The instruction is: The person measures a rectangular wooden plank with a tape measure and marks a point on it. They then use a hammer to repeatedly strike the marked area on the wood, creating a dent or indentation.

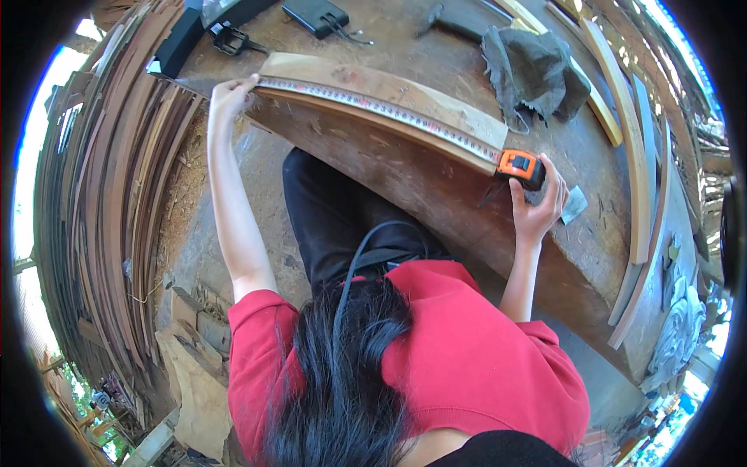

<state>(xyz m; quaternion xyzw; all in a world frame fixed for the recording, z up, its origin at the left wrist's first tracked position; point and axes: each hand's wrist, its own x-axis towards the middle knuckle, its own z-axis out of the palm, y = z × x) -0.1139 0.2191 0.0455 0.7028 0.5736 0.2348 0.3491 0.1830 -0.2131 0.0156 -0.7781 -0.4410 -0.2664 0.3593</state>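
Head view: tape point(389, 111) stretched along a plank point(373, 97) on the table point(467, 218).

The left hand point(229, 97) pinches the tape's end at the plank's left end; the right hand point(537, 204) grips the orange case point(520, 166) at the other. If the left fingers slip, the blade could snap back or slide off the edge, spoiling the reading. A grey rag point(533, 70) and dark tools point(315, 17) lie well beyond.
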